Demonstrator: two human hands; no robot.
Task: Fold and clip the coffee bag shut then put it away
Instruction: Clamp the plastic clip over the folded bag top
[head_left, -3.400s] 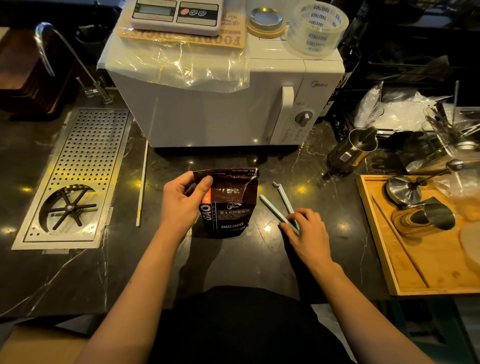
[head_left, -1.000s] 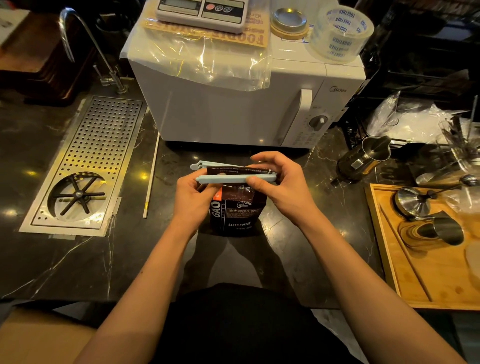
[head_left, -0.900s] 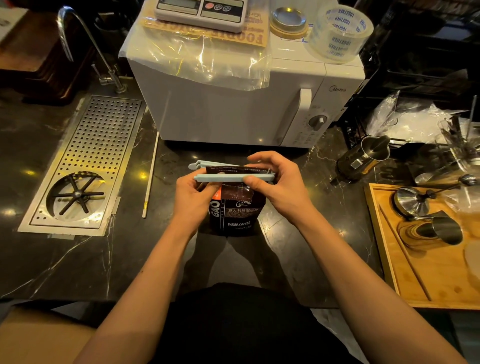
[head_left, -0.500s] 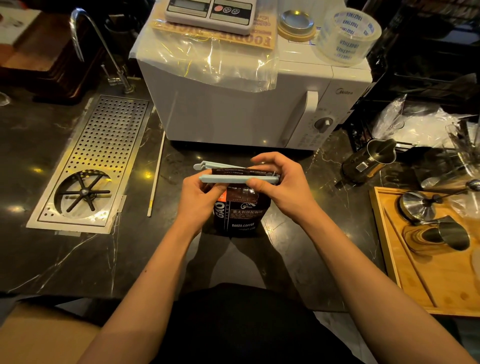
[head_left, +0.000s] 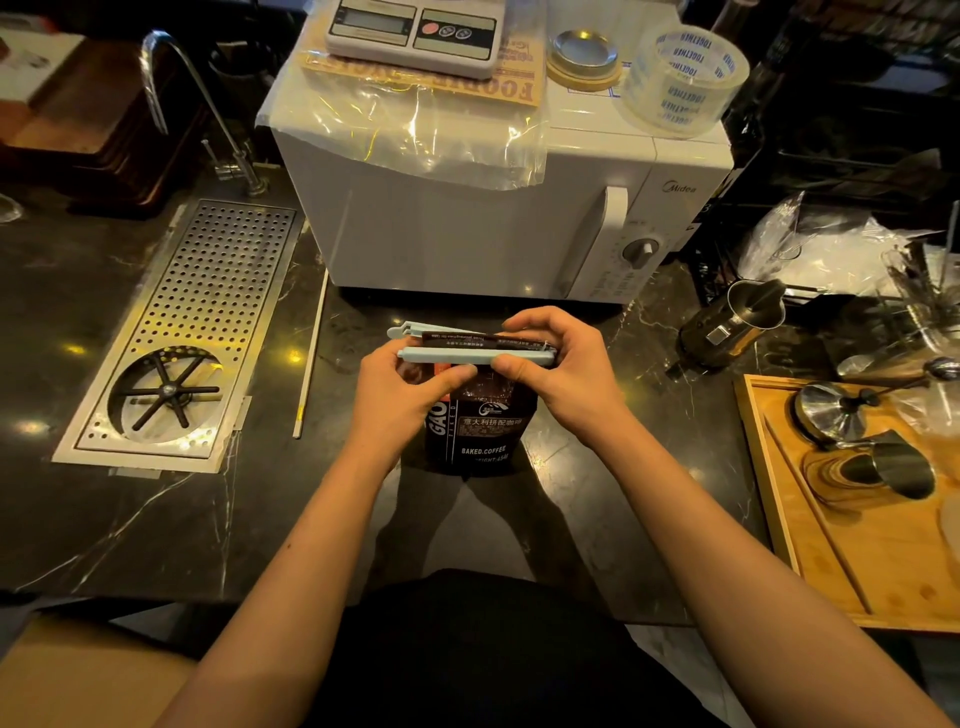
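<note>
A dark brown coffee bag (head_left: 483, 436) stands upright on the black marble counter (head_left: 156, 519) in front of me. A long pale blue bag clip (head_left: 447, 355) lies across the bag's folded top, its two arms still slightly apart at the left end. My left hand (head_left: 400, 400) grips the bag's upper left side with the thumb under the clip. My right hand (head_left: 561, 369) pinches the clip's right end over the fold.
A white microwave (head_left: 493, 218) stands just behind the bag, with a scale, a tin and a tape roll on top. A perforated steel drain tray (head_left: 197, 322) and a thin white stick (head_left: 310, 358) lie left. Right are a metal pitcher (head_left: 737, 322) and a wooden tray (head_left: 779, 519) of tools.
My right hand picked the clip off the counter and brought it over the bag's folded top. In the last second both hands stay in place there.
</note>
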